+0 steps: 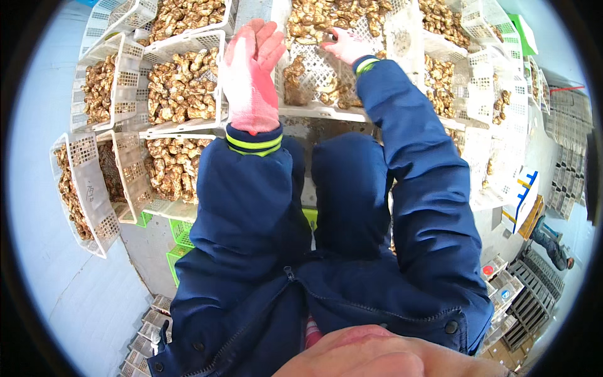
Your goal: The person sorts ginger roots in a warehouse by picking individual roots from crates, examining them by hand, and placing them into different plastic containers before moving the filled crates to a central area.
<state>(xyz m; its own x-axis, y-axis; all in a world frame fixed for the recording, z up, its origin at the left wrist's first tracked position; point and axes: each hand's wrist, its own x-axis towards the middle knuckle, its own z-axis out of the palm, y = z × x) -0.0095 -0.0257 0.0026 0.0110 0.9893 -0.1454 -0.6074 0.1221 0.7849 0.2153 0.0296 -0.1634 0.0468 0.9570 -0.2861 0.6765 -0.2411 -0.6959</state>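
Near the top centre of the frame, the left hand (251,75) in a pink and white glove is raised flat, fingers together, above the edge of a white plastic crate (182,88) filled with brown mushrooms (179,94). To its right, the right hand (345,45), gloved too, reaches into the middle crate (320,110) and touches the mushrooms there. Both arms wear dark blue jacket sleeves (414,169). More white crates of mushrooms fill the upper left and upper right.
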